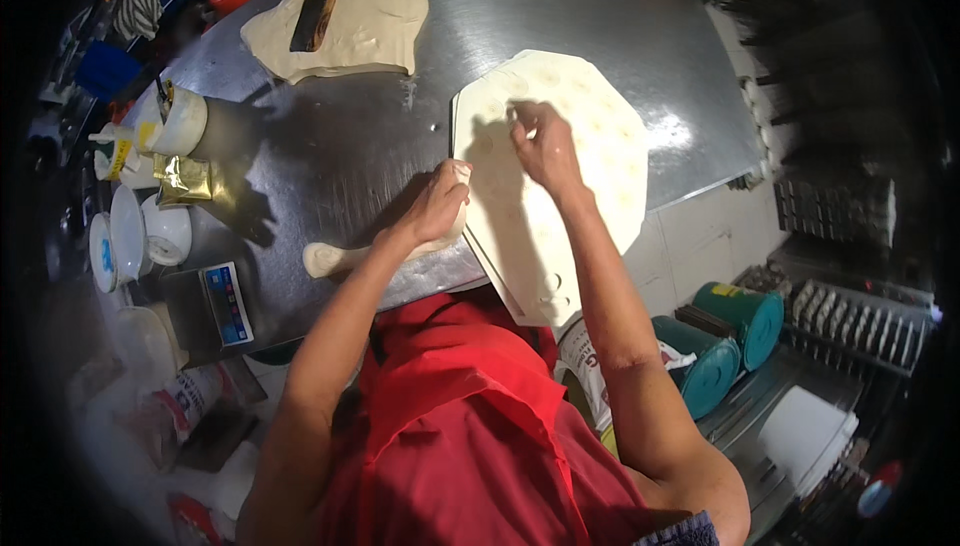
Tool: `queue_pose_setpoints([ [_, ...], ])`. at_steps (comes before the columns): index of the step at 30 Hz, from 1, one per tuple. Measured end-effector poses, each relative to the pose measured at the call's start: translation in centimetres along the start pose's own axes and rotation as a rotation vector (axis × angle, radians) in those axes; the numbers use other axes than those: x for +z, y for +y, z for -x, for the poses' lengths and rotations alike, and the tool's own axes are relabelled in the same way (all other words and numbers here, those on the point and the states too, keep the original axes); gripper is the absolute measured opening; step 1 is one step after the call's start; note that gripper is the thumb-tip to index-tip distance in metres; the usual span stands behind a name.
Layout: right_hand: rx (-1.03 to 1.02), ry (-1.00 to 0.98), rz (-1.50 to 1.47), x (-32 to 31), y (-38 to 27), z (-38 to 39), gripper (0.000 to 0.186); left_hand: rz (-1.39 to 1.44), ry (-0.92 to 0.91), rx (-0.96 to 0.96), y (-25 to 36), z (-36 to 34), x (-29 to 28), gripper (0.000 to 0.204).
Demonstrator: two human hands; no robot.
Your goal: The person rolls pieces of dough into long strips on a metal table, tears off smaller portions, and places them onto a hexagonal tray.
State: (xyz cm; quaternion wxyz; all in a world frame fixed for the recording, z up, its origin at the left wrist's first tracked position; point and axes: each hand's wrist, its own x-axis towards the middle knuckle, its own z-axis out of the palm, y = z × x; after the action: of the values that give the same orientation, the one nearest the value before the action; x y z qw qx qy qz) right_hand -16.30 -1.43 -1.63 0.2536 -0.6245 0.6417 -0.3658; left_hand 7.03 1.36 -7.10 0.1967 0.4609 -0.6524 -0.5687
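A long rope of dough [335,259] lies along the front edge of the metal table, partly hidden under my left forearm. My left hand [438,204] is closed around its right end, beside a pale, many-sided board [622,201]. Faint round, flat dough pieces [578,86] dot this board in rows, and two small ring shapes [553,291] show near its front corner. Above the board's left half is my right hand [545,151], fingers curled and pinched together. Whatever its fingertips hold is too small to make out.
A big dough slab [375,16] lies at the far left with a dark rectangular scraper [312,21] on it. A digital scale [226,304], white bowls [168,231] and a gold packet [184,180] line the left side. Green lidded buckets [752,321] and racks stand at right.
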Motion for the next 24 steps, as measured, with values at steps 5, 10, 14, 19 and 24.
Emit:
queue_pose_setpoints([
  [5,0.048,0.002,0.218,1.0,6.8,-6.7,0.025,0.077,0.085,-0.197,4.2,1.0,1.8,0.058],
  [10,0.241,-0.133,-0.048,2.7,5.7,-2.8,0.031,0.191,0.218,-0.123,2.1,1.9,1.9,0.066],
  [14,0.022,-0.402,-0.301,0.7,-4.8,4.8,0.034,0.389,0.254,0.001,4.4,2.8,0.5,0.066],
  [19,0.024,-0.262,-0.495,-2.8,-11.0,5.3,0.023,0.058,0.054,0.074,3.7,4.4,-1.6,0.020],
  [24,0.219,-0.299,0.120,-3.0,-11.8,7.6,0.050,-0.431,-0.083,0.293,9.2,5.6,-2.1,0.026],
])
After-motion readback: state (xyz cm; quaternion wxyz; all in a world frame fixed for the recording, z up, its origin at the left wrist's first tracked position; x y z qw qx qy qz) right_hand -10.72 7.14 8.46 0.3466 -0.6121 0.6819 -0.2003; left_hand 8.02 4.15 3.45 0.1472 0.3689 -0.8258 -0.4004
